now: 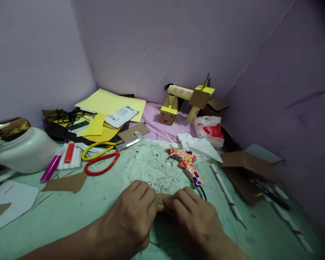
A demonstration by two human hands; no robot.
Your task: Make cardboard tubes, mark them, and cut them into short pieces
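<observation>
Low over the front of the green table, my left hand [134,213] and my right hand [196,216] are close together, fingers curled around a small brown cardboard piece [160,203]. Only a short stretch of it shows between them; it looks rolled or folded, and its ends are hidden. Just beyond my right hand lies a glue gun [186,162] covered in a colourful pattern, its black cord running back toward that hand. Scissors [105,157] with one yellow and one red handle lie past my left hand, blades pointing right.
Cardboard animal figures [168,112] stand at the back near a plastic bag [209,130]. Yellow paper sheets [119,103] pile at the back left. A white pot-like vessel [29,151] and markers [70,153] are on the left. A white pen [226,191] and a cardboard box [246,166] lie right.
</observation>
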